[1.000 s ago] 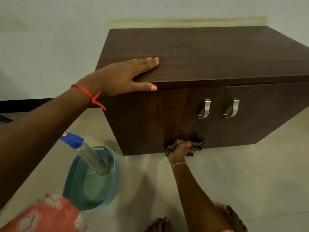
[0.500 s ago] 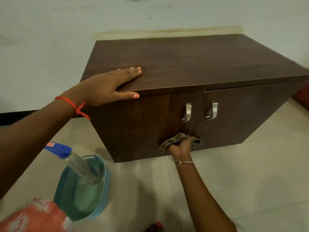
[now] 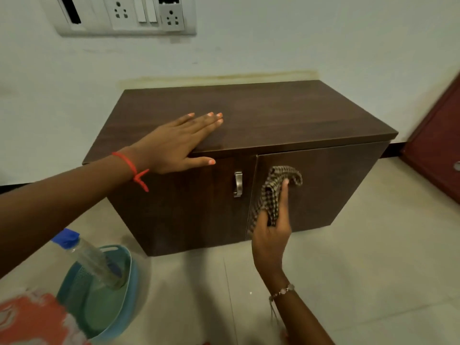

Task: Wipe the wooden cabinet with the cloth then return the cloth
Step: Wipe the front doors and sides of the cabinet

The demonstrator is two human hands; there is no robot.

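A dark brown wooden cabinet (image 3: 286,113) stands on the floor against the wall, with two front doors. My left hand (image 3: 174,143) lies flat on its top near the front left edge, fingers spread, thumb over the edge. My right hand (image 3: 272,227) holds a brown checked cloth (image 3: 271,192) pressed against the right door, just right of the door seam. The cloth covers the right door's handle. The left door's metal handle (image 3: 238,184) shows beside it.
A teal plastic basin (image 3: 124,292) sits on the tiled floor at the lower left with a spray bottle (image 3: 84,255) leaning in it. A switch and socket panel (image 3: 124,14) is on the wall above. A reddish door (image 3: 438,158) stands at the right.
My right hand has carried the cloth up from the bottom edge of the cabinet front to the upper part of the right door. The view has pulled back. My left hand stays on top.
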